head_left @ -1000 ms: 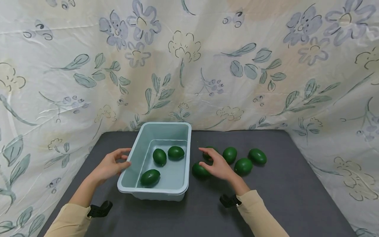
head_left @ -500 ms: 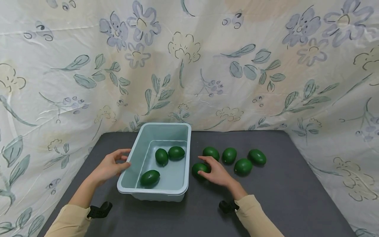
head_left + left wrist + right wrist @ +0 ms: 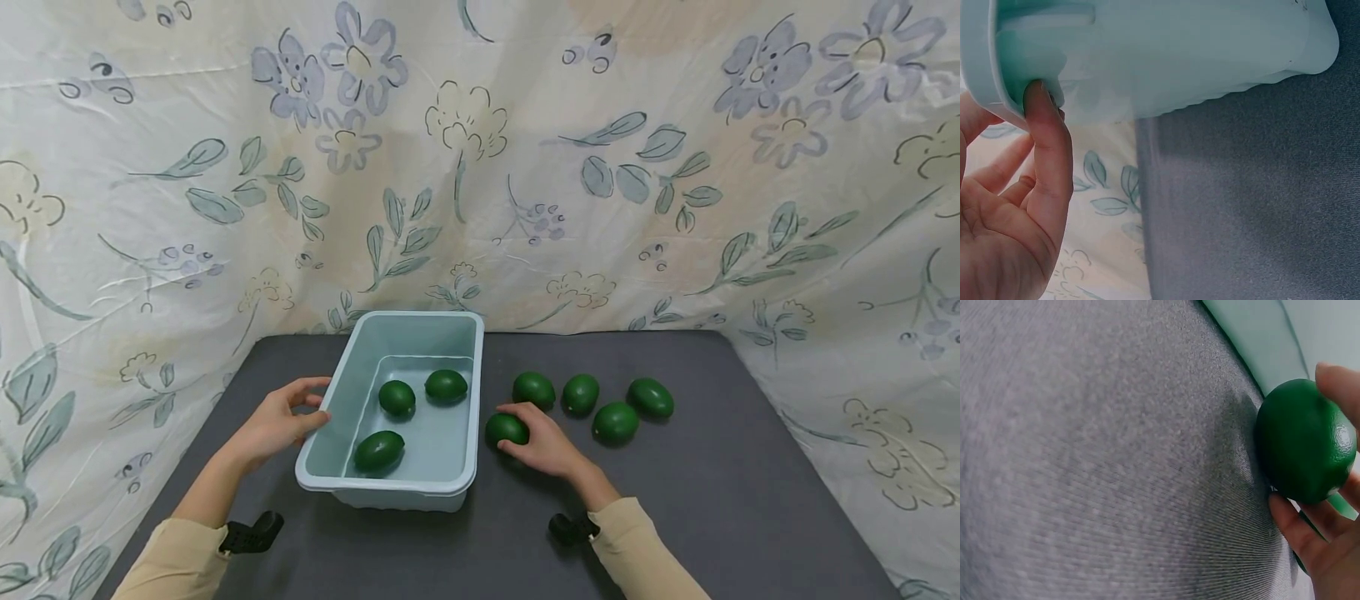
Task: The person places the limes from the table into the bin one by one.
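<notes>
A pale blue plastic tub (image 3: 336, 403) stands on the dark grey table with three green limes inside (image 3: 397, 397). My left hand (image 3: 279, 422) rests against the tub's left rim, thumb on the edge (image 3: 1041, 134), fingers loosely bent. My right hand (image 3: 542, 442) curls round a green lime (image 3: 505, 428) that lies on the table just right of the tub; in the right wrist view the fingers wrap the lime (image 3: 1305, 440) from behind. Several more limes (image 3: 581, 393) lie in a loose row to the right.
A flowered cloth (image 3: 480, 167) hangs behind and at both sides of the grey table (image 3: 750, 500). Bare table surface lies in front of the tub and at the right. A black wrist mount (image 3: 251, 533) sits on each forearm.
My right hand has drawn back from the far limes and closed round the lime nearest the tub. One lime inside the tub has shifted slightly left. The left hand has stayed put.
</notes>
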The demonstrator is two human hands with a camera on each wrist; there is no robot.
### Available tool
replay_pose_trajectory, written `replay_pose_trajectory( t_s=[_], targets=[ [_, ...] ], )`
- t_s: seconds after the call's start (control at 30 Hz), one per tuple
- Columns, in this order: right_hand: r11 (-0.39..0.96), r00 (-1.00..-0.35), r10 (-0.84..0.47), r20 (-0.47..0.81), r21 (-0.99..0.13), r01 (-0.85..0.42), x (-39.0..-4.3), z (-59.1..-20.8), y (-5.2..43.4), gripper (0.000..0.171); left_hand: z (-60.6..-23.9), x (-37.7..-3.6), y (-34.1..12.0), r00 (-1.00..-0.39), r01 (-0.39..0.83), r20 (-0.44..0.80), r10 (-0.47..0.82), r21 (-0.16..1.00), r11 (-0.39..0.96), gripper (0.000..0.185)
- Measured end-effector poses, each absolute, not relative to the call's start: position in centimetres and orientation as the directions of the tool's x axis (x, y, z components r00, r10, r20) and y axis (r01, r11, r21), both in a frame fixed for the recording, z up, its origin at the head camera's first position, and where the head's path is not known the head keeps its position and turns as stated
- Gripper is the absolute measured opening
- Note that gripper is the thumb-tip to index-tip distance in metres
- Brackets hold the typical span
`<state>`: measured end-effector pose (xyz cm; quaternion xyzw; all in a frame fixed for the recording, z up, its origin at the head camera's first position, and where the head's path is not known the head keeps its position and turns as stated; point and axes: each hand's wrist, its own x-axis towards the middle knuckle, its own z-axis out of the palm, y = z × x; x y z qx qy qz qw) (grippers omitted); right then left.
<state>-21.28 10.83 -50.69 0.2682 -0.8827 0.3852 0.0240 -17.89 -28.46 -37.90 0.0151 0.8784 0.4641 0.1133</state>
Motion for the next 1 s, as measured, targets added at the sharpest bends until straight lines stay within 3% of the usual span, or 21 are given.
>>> replay_pose_trajectory(
  t_s=[0.6, 1.0],
  targets=[
    [0.573, -0.881, -0.387, 0.272, -0.678, -0.461, -21.5, -50.5, 11.0, 0.049, -38.0, -17.9, -28.4, -0.975, -0.071, -0.179, 0.132, 0.815, 0.575, 0.06],
    [0.602, -0.897, -0.348, 0.273, -0.668, -0.437, -22.4, -48.1, 11.8, 0.05, -38.0, -17.9, -28.5, -0.974, -0.071, -0.179, 0.14, 0.826, 0.559, 0.06]
  ],
)
